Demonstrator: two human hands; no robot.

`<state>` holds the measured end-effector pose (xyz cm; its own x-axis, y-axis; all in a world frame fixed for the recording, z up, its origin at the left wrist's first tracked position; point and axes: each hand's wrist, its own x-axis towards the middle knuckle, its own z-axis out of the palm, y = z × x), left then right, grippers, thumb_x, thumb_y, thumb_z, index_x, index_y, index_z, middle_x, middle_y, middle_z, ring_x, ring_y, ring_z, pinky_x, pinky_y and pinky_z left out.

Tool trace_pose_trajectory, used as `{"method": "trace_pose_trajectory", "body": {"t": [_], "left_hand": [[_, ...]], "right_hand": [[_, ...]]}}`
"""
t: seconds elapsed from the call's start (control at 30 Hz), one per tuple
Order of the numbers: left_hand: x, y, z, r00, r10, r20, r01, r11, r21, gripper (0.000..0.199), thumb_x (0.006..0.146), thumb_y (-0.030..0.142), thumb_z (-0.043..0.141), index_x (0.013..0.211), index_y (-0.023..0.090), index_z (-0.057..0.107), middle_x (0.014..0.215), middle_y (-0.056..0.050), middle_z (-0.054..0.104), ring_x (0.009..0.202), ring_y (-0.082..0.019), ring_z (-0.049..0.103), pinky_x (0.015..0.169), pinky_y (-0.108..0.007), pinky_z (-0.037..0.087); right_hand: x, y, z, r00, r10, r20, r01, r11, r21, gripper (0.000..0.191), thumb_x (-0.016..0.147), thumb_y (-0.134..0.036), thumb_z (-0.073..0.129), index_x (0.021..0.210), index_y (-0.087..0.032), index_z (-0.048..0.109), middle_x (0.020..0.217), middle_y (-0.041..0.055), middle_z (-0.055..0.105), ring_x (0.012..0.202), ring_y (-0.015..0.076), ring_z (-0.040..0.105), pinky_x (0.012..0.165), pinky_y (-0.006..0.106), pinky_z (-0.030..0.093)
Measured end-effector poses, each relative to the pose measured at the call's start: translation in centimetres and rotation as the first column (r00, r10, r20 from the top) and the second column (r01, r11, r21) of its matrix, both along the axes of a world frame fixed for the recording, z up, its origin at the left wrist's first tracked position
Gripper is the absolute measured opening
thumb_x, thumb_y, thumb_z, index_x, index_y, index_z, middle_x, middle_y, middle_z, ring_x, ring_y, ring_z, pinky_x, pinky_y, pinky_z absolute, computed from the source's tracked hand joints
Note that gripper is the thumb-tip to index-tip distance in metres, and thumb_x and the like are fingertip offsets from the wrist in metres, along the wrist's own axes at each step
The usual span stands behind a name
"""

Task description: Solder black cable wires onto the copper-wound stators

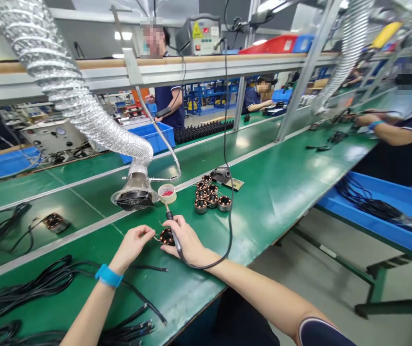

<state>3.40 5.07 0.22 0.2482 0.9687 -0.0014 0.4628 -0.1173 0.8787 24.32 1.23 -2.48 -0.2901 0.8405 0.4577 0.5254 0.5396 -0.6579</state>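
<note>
My right hand [190,245] is closed around a soldering iron [174,230], whose tip points away from me toward a small round tub [167,192] with something red inside. Under the same hand, its fingers also steady a motor stator [165,236] with copper windings, just above the green bench. On the stator's left side, my left hand [136,244], with a blue wristband, pinches a thin wire lead [156,238]. The iron's black cord loops past my right wrist and up. Several more copper-wound stators [212,197] stand beyond my right hand.
A fume extraction hood [134,197] on a silver duct hangs ahead on the left. Black cables [47,283] lie at the left. Behind the stators is a soldering iron stand [222,173]. A co-worker [407,129] sits at the right beside a blue bin [382,185].
</note>
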Motion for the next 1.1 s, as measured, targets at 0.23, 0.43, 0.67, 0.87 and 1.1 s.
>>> {"method": "trace_pose_trajectory", "body": {"t": [0.23,0.43,0.67,0.87,1.1], "left_hand": [[-0.6,-0.8,-1.4,0.929,0.104,0.356,0.071,0.893,-0.444,0.047,0.062,0.053,0.082,0.066,0.013,0.058,0.057,0.006,0.045,0.041,-0.001,0.018,0.040,-0.019,0.009],[-0.3,-1.1,-1.2,0.854,0.203,0.480,0.093,0.846,-0.524,0.042,0.066,0.044,0.084,0.069,0.012,0.057,0.060,0.005,0.049,0.039,0.002,0.017,0.037,-0.017,0.008],[-1.8,-0.8,-1.0,0.867,0.282,0.411,-0.044,0.864,-0.501,0.044,0.071,0.050,0.079,0.080,0.010,0.061,0.063,0.003,0.054,0.039,0.002,0.021,0.037,-0.017,0.006],[-1.5,-0.3,-0.8,0.846,0.244,0.474,0.030,0.866,-0.500,0.034,0.067,0.037,0.081,0.073,0.011,0.061,0.064,0.003,0.052,0.039,0.002,0.020,0.038,-0.018,0.006],[-0.5,-0.5,-0.7,0.845,0.264,0.465,0.016,0.857,-0.515,0.041,0.062,0.043,0.086,0.075,0.009,0.067,0.056,0.008,0.038,0.041,0.001,0.017,0.039,-0.020,0.005]], "right_hand": [[-0.4,0.9,0.4,0.989,0.148,0.020,-0.148,0.989,-0.001,0.062,0.073,-0.016,0.075,0.127,-0.027,0.046,0.121,0.0060,0.043,0.083,0.0131,0.057,0.080,0.030,0.051],[-0.7,1.7,-0.1,0.965,0.254,-0.063,-0.252,0.967,0.028,0.060,0.071,-0.007,0.066,0.125,-0.025,0.047,0.119,0.0054,0.044,0.089,0.0135,0.057,0.085,0.029,0.050],[-1.0,1.9,-1.2,0.965,0.239,-0.111,-0.235,0.971,0.050,0.059,0.076,-0.015,0.070,0.130,-0.024,0.047,0.122,0.0075,0.043,0.096,0.0159,0.057,0.089,0.032,0.051],[-1.1,2.2,-1.2,0.965,0.235,-0.119,-0.228,0.971,0.066,0.053,0.079,-0.013,0.067,0.128,-0.025,0.049,0.122,0.0075,0.044,0.099,0.0164,0.059,0.091,0.033,0.052],[-0.9,2.5,-1.2,0.959,0.252,-0.131,-0.247,0.968,0.052,0.054,0.079,-0.011,0.066,0.128,-0.025,0.048,0.122,0.0066,0.044,0.100,0.0160,0.059,0.093,0.033,0.051]]}}
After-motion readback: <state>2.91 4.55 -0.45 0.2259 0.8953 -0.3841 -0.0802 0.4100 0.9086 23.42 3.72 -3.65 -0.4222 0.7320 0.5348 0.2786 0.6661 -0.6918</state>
